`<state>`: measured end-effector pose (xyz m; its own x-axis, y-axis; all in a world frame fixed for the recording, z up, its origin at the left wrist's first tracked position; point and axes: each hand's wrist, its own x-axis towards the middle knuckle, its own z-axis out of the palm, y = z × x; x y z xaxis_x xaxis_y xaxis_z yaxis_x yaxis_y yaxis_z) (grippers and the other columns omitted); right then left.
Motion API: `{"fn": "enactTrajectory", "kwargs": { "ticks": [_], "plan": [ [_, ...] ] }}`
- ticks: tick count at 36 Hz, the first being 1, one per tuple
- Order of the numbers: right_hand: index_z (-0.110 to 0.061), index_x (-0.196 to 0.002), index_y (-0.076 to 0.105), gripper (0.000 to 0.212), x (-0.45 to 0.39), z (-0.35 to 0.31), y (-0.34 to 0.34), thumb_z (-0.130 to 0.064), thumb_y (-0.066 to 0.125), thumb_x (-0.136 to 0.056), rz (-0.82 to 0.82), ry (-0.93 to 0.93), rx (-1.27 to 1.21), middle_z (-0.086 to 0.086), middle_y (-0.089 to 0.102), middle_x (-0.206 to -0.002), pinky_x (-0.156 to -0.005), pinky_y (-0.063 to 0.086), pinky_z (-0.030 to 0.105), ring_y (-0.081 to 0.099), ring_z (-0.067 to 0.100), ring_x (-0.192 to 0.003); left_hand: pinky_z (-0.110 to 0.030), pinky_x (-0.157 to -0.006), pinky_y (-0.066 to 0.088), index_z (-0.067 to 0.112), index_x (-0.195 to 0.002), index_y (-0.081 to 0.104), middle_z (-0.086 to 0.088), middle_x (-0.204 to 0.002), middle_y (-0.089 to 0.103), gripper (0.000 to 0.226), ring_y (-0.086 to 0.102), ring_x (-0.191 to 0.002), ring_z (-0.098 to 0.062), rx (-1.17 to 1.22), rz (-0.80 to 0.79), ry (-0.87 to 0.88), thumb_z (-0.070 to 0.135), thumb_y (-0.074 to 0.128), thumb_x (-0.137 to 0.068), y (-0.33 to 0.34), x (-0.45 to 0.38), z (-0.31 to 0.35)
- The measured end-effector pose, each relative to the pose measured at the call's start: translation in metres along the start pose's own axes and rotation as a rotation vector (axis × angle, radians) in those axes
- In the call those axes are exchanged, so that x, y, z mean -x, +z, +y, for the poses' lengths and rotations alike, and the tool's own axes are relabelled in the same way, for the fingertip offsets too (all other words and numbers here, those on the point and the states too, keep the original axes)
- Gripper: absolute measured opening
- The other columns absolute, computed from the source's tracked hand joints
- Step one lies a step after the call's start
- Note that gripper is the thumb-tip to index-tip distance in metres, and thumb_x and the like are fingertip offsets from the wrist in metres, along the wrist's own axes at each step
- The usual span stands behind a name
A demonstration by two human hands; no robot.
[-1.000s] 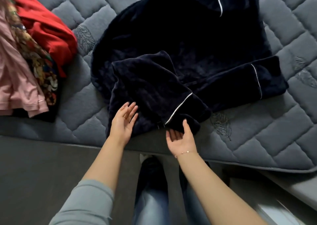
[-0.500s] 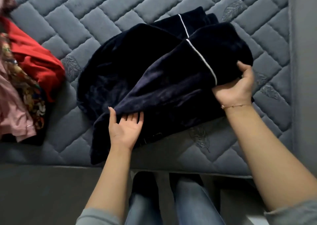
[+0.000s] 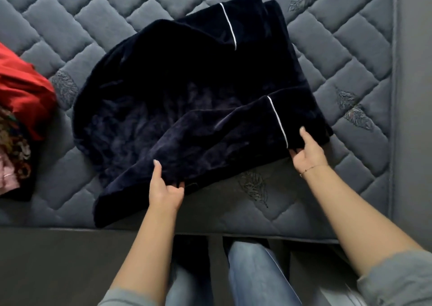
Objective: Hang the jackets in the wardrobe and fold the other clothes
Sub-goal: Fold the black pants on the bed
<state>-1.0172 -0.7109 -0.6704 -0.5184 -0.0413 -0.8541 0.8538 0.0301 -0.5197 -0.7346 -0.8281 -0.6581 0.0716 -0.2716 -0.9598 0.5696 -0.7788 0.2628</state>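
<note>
Carrier: quilted grey mattress (image 3: 364, 55) with stitched feather motifs; its near edge runs across the lower part of the view, its right edge stands at the far right.
Main item: dark navy plush garment (image 3: 187, 90) with white piping, lying spread and partly folded across the middle of the mattress, its lowest corner reaching almost to the near edge.
Sleeves: one piped cuff (image 3: 243, 23) lies toward the far side; a second piped cuff (image 3: 294, 123) lies at the right side of the garment, nearer the near edge.
Left hand (image 3: 164, 189): grips the garment's near hem, thumb on top of the fabric, fingers tucked beneath.
Right hand (image 3: 308, 151): grips the nearer cuff just beside its piping, thumb over the cloth, fingers under it; a thin bracelet sits on the wrist.
Side pile: red garment (image 3: 25, 88) at the left edge of the mattress, resting over a patterned cloth (image 3: 14, 146) and a pink cloth (image 3: 7, 177); well apart from the navy garment.
Open room: bare quilting shows along the far edge, along the right edge beyond the right hand, and in a strip between the pile and the navy garment.
Below the near edge: dark floor (image 3: 58, 266) and the person's legs in blue jeans (image 3: 254, 273).
</note>
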Motion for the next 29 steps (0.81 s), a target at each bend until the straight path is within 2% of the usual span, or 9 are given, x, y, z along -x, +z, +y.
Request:
{"fn": "enactTrajectory", "kwargs": {
  "ticks": [2,5,8,13,17,20,24,26,29],
  "plan": [
    [-0.008,-0.133,0.052,0.042,-0.002,-0.002,0.000,-0.013,0.061,-0.093,0.010,-0.028,-0.001,0.010,0.058,-0.130,-0.096,0.049,0.043,0.057,0.025,-0.118,-0.035,-0.090,0.049,0.014,-0.108,0.061,-0.006,-0.125,0.062,0.015,0.059,-0.114,-0.022,0.008,0.052,0.001,0.024,0.056,-0.097,-0.003,-0.005,0.002],
    [-0.007,-0.135,0.051,0.039,-0.011,-0.015,-0.005,-0.010,0.054,-0.096,0.002,-0.009,-0.092,0.011,0.057,-0.134,-0.105,0.043,0.044,0.055,0.026,-0.122,-0.037,-0.078,0.054,0.010,-0.097,0.063,-0.006,-0.118,0.064,0.022,0.064,-0.097,-0.024,0.138,-0.025,-0.019,0.022,0.045,-0.102,-0.011,-0.007,0.004],
    [-0.007,-0.136,0.050,0.039,-0.019,-0.024,-0.008,-0.009,0.051,-0.098,0.003,-0.005,-0.100,0.012,0.055,-0.136,-0.107,0.041,0.044,0.054,0.027,-0.124,-0.037,-0.098,0.046,0.010,-0.110,0.060,-0.008,-0.129,0.061,0.025,0.058,-0.116,-0.024,0.092,-0.038,-0.028,0.024,0.041,-0.103,-0.018,-0.005,-0.006],
    [-0.008,-0.117,0.056,0.024,-0.016,-0.017,-0.014,-0.001,0.054,-0.094,0.016,-0.099,0.039,0.009,0.063,-0.115,-0.093,0.050,0.037,0.060,0.021,-0.106,-0.036,-0.105,0.040,0.013,-0.133,0.050,-0.004,-0.139,0.052,0.037,0.048,-0.130,-0.023,-0.332,0.109,-0.060,0.029,0.048,-0.100,-0.021,0.012,-0.034],
    [-0.002,-0.128,0.047,0.044,0.004,-0.005,-0.029,-0.001,0.063,-0.088,0.254,-0.365,0.268,0.018,0.055,-0.124,-0.089,0.045,0.018,0.056,0.023,-0.104,-0.028,-0.075,0.050,0.013,-0.117,0.058,-0.002,-0.104,0.069,0.026,0.065,-0.090,-0.016,-0.853,0.017,-0.103,0.031,0.055,-0.097,-0.007,0.049,-0.053],
    [0.005,-0.131,0.046,0.049,0.030,0.013,-0.038,0.003,0.062,-0.084,0.210,-0.828,0.714,0.024,0.047,-0.132,-0.105,0.038,0.032,0.046,0.034,-0.122,-0.023,-0.069,0.048,0.016,-0.094,0.067,-0.001,-0.092,0.072,0.009,0.065,-0.079,-0.012,-1.221,-0.064,0.355,0.022,0.060,-0.094,0.008,0.066,-0.061],
    [-0.007,-0.134,0.054,0.047,0.034,0.027,-0.014,-0.006,0.058,-0.087,-0.466,-1.245,1.264,0.015,0.039,-0.149,-0.117,0.021,0.039,0.031,0.028,-0.141,-0.036,-0.103,0.040,0.015,-0.112,0.064,0.000,-0.124,0.062,0.021,0.053,-0.121,-0.020,-1.659,-0.236,1.261,0.019,0.062,-0.092,0.044,0.050,-0.052],
    [-0.015,-0.143,0.046,0.051,0.022,0.032,0.006,-0.017,0.057,-0.093,-0.662,-1.330,1.518,0.010,0.027,-0.156,-0.119,0.013,0.042,0.020,0.025,-0.146,-0.045,-0.116,0.021,0.017,-0.130,0.056,-0.007,-0.147,0.044,0.037,0.033,-0.141,-0.025,-1.816,-0.213,1.418,0.024,0.060,-0.094,0.058,0.025,-0.049],
    [-0.023,-0.151,0.027,0.054,-0.012,0.026,0.022,-0.034,0.043,-0.100,-0.675,-1.376,1.851,0.006,0.015,-0.160,-0.121,0.012,0.043,0.012,0.022,-0.148,-0.047,-0.119,-0.005,0.029,-0.151,0.023,-0.003,-0.162,0.005,0.057,-0.001,-0.149,-0.019,-2.178,-0.125,1.313,0.047,0.039,-0.100,0.052,-0.023,-0.043]
  ]
}}
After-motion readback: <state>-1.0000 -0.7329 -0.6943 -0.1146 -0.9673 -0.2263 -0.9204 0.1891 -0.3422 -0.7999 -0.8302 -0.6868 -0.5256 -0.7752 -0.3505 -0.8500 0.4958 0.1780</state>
